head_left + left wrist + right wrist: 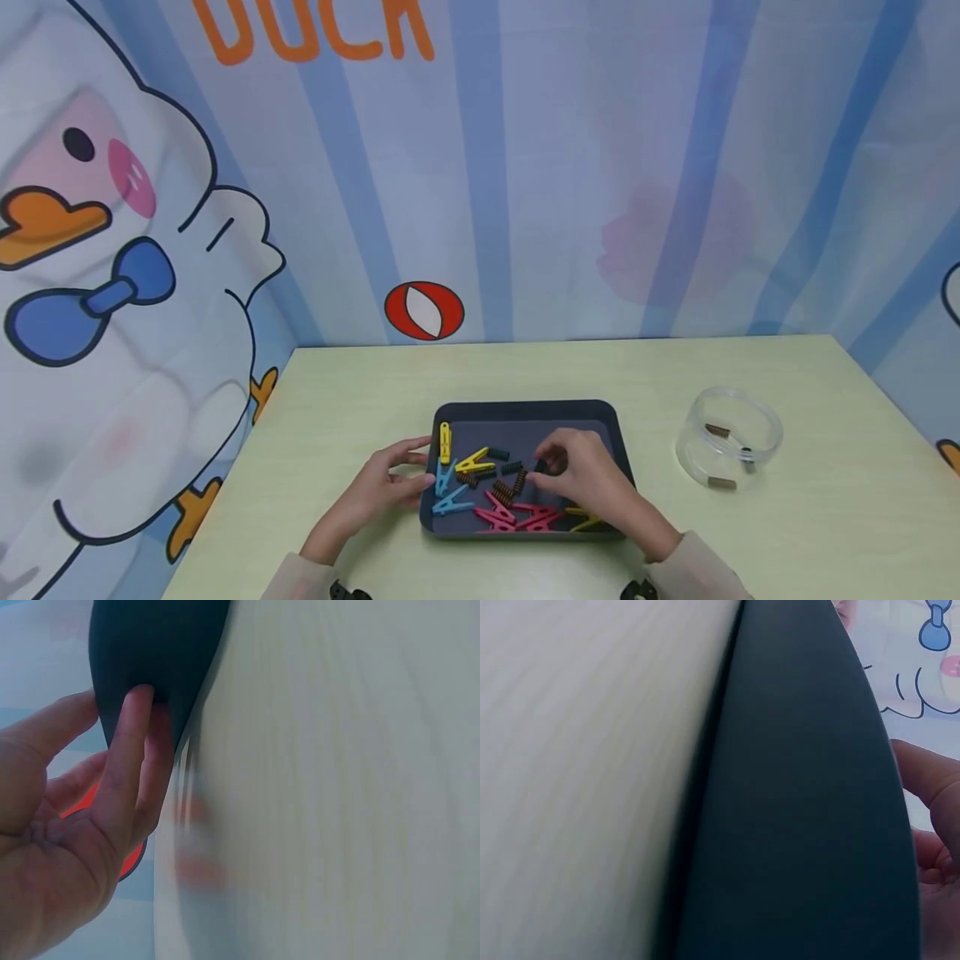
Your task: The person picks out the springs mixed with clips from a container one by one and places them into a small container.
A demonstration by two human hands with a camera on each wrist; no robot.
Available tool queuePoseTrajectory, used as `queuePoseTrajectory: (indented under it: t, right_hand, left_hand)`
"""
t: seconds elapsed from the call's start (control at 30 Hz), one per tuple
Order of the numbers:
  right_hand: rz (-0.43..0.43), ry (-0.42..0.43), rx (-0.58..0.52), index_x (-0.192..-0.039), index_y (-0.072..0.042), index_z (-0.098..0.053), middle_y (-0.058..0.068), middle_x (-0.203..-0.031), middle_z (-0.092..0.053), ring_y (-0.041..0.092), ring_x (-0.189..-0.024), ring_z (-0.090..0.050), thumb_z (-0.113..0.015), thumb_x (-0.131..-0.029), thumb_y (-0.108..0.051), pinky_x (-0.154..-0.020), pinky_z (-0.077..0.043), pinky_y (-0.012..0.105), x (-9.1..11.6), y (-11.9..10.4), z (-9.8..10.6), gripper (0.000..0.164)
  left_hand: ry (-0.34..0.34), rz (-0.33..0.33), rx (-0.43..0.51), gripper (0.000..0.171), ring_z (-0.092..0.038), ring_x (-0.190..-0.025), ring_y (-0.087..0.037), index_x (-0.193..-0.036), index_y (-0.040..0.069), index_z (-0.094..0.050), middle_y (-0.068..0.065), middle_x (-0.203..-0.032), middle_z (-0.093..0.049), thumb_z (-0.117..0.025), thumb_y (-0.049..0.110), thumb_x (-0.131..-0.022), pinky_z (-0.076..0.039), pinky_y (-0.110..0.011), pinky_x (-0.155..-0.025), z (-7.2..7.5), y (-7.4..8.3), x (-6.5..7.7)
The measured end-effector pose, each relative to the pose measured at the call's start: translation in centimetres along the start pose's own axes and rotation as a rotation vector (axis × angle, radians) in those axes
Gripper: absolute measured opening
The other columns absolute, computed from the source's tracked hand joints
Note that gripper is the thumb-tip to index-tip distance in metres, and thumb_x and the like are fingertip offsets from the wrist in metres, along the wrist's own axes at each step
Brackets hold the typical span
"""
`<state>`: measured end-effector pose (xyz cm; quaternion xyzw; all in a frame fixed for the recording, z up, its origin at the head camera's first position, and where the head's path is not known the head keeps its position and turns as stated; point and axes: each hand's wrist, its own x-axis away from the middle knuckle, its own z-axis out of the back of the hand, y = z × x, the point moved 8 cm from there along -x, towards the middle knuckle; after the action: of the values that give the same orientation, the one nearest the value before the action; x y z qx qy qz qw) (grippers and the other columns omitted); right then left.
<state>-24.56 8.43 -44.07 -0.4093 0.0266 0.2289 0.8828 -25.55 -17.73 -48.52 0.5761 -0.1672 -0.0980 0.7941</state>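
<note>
A shallow dark grey tray (525, 410) holds yellow, blue and pink plastic clips and several small dark and brown coil springs. My left hand (392, 477) holds the tray's left side, thumb at the rim. Fingers (135, 720) of that hand lie against the outer wall in the left wrist view. Over the tray's right half, my right hand (581, 471) is curled, pinching a small dark spring (541, 467) that is mostly hidden by the fingers. The brown springs (502, 492) lie just left of it. In the right wrist view the tray wall covers most of that hand.
A clear round container (686, 450) with a few small springs inside stands right of the tray on the pale table (840, 467). Pink clips (517, 518) lie along the tray's front. A printed curtain (555, 167) rises behind the table.
</note>
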Motion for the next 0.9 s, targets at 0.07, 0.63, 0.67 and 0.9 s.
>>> queuePoseTrajectory:
  t: [0.07,0.63,0.67,0.9]
  right_hand:
    - [0.002,0.005,0.000,-0.094,-0.005,-0.073,0.000,-0.088,-0.068,0.012,-0.074,-0.064,-0.085,-0.080,-0.014,-0.063,-0.054,0.021,0.0,0.0,0.2,0.020]
    - [0.019,0.046,0.007,-0.094,-0.005,-0.073,0.001,-0.089,-0.068,0.013,-0.075,-0.064,-0.085,-0.079,-0.013,-0.064,-0.055,0.022,0.0,-0.1,1.5,0.020]
    - [0.016,0.047,0.007,-0.094,-0.006,-0.073,0.001,-0.090,-0.068,0.014,-0.075,-0.064,-0.085,-0.079,-0.013,-0.065,-0.055,0.022,0.0,-0.1,1.7,0.020]
    - [-0.011,0.065,0.020,-0.094,-0.009,-0.074,0.000,-0.091,-0.067,0.010,-0.075,-0.063,-0.085,-0.080,-0.015,-0.066,-0.055,0.023,0.0,0.0,2.8,0.019]
  left_hand:
    - [0.005,0.009,0.001,0.062,-0.070,-0.084,-0.026,-0.149,0.003,-0.043,-0.026,-0.131,-0.056,-0.070,0.014,-0.095,-0.061,-0.039,-0.070,0.0,-0.1,0.0]
    - [0.012,0.008,-0.012,0.061,-0.070,-0.082,-0.025,-0.149,0.003,-0.043,-0.026,-0.130,-0.056,-0.070,0.013,-0.095,-0.061,-0.040,-0.070,0.0,0.0,0.1]
    - [0.012,0.010,-0.013,0.061,-0.070,-0.082,-0.025,-0.149,0.003,-0.043,-0.026,-0.130,-0.056,-0.070,0.013,-0.095,-0.061,-0.040,-0.070,0.0,0.0,0.1]
    - [0.020,0.017,-0.030,0.061,-0.070,-0.083,-0.024,-0.149,0.005,-0.044,-0.025,-0.129,-0.056,-0.071,0.014,-0.094,-0.061,-0.039,-0.070,0.1,-0.1,0.0]
